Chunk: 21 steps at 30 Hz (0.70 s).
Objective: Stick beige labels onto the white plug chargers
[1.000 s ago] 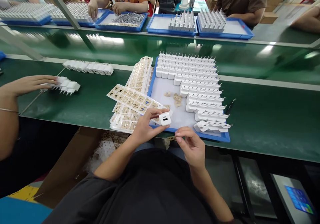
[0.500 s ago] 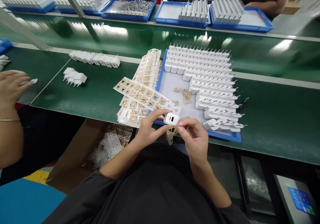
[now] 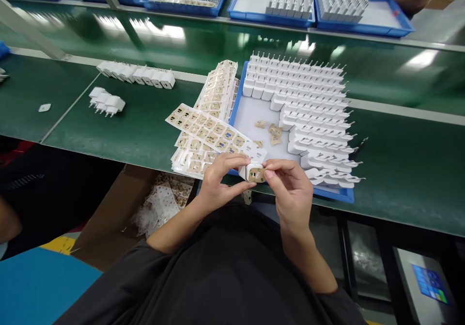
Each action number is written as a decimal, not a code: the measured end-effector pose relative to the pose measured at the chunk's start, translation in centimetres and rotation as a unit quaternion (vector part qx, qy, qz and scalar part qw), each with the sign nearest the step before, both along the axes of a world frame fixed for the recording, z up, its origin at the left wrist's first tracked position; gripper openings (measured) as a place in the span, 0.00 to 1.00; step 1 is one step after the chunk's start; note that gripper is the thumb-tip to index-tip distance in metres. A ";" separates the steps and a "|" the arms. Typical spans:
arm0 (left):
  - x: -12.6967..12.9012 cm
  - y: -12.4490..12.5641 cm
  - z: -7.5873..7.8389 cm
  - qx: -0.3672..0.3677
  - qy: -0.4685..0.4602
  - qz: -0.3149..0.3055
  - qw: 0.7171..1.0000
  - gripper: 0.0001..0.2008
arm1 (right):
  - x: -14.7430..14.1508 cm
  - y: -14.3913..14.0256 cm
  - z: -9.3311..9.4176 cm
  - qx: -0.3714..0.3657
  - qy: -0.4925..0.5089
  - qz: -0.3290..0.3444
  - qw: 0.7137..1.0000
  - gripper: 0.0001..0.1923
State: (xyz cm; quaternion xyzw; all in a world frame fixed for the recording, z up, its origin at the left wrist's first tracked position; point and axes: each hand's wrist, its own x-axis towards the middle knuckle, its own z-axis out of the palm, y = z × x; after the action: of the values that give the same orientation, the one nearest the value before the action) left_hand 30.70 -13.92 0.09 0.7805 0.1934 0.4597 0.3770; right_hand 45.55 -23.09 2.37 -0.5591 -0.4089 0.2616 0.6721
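Left hand fingers grip a white charger; right hand fingers pinch a tan sticker — apparently touching its face — blue tray just beyond.

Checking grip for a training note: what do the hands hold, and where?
Left hand pinches the white charger by its sides; right hand presses a tan sticker onto its face.

Green tabletop with things on it

A blue tray sits on it. Left of the tray lie sticker sheets, then white plugs.
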 end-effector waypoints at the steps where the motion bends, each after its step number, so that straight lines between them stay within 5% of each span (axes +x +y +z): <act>1: 0.0 0.0 0.0 -0.001 -0.001 0.000 1.000 0.20 | 0.0 0.0 0.0 0.001 0.000 0.001 1.000 0.01; 21: -0.2 0.3 0.2 0.043 -0.008 0.010 0.999 0.22 | -1.2 0.7 0.3 0.014 -0.065 -0.043 0.997 0.06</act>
State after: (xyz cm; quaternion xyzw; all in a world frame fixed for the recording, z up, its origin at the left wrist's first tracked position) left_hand 30.46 -13.67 0.30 0.7904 0.1784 0.4772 0.3400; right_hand 44.38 -22.39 2.67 -0.5826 -0.4310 0.1899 0.6624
